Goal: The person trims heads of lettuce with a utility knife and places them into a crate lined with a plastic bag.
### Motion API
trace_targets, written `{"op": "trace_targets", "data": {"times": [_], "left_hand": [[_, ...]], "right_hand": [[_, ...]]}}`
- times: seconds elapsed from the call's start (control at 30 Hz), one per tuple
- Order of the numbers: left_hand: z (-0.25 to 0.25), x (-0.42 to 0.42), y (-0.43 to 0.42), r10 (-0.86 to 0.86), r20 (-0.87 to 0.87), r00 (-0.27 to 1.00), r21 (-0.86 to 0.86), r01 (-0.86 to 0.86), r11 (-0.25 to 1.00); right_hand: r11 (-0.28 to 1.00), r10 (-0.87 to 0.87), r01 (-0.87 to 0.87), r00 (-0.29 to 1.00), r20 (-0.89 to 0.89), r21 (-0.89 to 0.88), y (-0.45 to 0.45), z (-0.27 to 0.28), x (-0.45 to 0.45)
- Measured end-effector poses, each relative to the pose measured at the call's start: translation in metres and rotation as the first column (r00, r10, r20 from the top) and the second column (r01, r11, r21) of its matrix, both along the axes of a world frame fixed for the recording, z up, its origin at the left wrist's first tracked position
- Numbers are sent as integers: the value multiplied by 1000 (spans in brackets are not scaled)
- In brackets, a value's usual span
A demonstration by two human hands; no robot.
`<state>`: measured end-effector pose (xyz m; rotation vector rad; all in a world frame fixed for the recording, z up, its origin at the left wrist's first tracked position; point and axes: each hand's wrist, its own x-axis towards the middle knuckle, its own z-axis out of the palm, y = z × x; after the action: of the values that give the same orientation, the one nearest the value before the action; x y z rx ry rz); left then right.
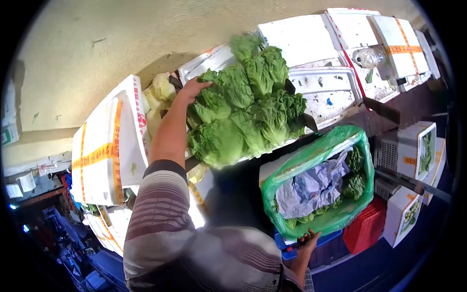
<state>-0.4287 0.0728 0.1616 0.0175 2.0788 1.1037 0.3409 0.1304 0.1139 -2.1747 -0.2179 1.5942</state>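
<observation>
My left hand reaches across to the back left of a pile of green lettuce. Its fingers lie stretched out against one head of lettuce, touching the leaves. Low on the right, my right hand is by the near edge of a foam box lined with a green plastic bag. Its fingers are curled around something dark with a reddish strip, too small to name. Inside the bag, crumpled printed paper covers part of more leafy lettuce.
Pale cabbages sit left of the pile, beside a white foam box with orange tape. More foam trays line the wall, one with a clear plastic bottle. A red crate and foam boxes of vegetables stand at right.
</observation>
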Motion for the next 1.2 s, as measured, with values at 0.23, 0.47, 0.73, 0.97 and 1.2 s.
{"op": "trace_targets", "data": {"times": [0.23,0.47,0.73,0.97,1.2], "left_hand": [[-120,-65,-33,-503,-348,791,-506,293,811],[-100,-82,-60,-315,-506,803,-210,239,948],[22,81,-21,-22,-499,866,120,94,988],[29,249,-8,-123,-73,990,215,136,967],[-10,339,13,-297,172,939,214,259,942]], "right_hand": [[998,27,-31,997,-79,-52,6,-19,-25],[985,136,-139,990,35,98,78,-34,-26],[916,-49,-13,988,145,401,240,-118,45],[880,-305,235,946,113,413,324,-143,45],[844,-402,338,913,73,417,342,-141,41]]}}
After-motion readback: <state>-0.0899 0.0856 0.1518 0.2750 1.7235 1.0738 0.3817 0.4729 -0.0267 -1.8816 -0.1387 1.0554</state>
